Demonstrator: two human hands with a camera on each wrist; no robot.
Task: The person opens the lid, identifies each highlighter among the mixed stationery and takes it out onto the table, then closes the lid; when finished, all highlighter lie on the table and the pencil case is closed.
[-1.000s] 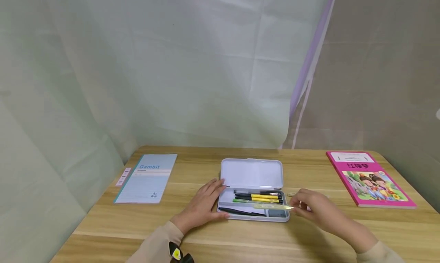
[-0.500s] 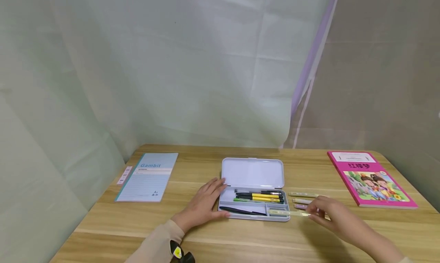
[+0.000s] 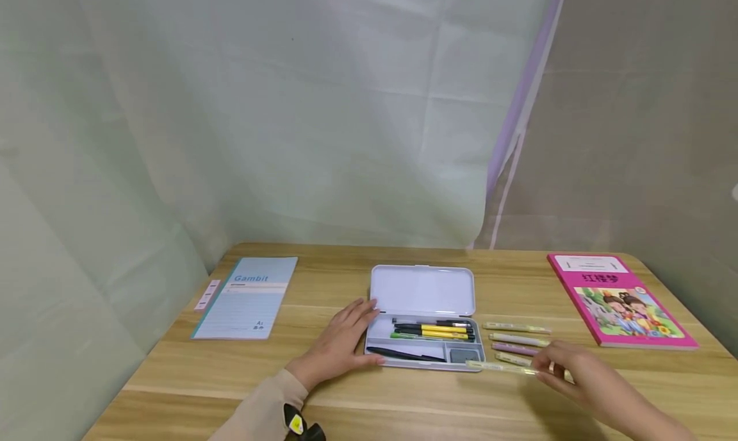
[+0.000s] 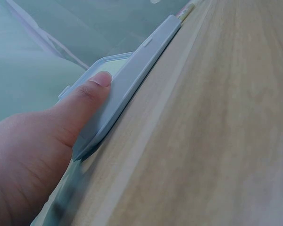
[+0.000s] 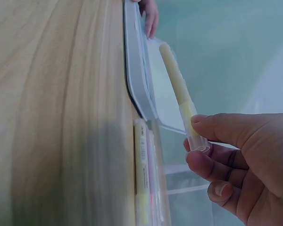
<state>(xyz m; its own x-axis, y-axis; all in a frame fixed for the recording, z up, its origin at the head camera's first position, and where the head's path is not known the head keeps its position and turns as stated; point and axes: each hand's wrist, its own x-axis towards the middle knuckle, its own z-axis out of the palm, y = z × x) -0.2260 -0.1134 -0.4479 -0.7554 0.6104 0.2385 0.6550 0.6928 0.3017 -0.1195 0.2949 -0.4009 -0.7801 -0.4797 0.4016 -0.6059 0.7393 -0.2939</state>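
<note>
A white pencil case (image 3: 422, 290) lies open on the table, its lid folded back. Inside are yellow-and-black pens (image 3: 444, 329), a green pen (image 3: 412, 336), a black pen (image 3: 403, 354) and a grey eraser (image 3: 463, 356). My left hand (image 3: 340, 345) rests on the case's left end, fingers fairly straight; in the left wrist view its thumb (image 4: 92, 94) presses the front wall. My right hand (image 3: 576, 374) pinches a pale yellow highlighter (image 5: 177, 82) by one end between thumb and fingers. Its other end points left, overlapping the case's front right corner in the head view.
Several capped highlighters lie side by side right of the case, among them a purple one (image 3: 515, 349) and a yellow one (image 3: 516, 328). A pale blue notebook (image 3: 245, 300) sits at the left, with a pink strip (image 3: 207, 295) beside it. A pink picture book (image 3: 623, 300) lies right.
My right hand has moved right and slightly toward me with the highlighter, from over the case to beyond its right end, uncovering the highlighters on the table. My left hand stays put.
</note>
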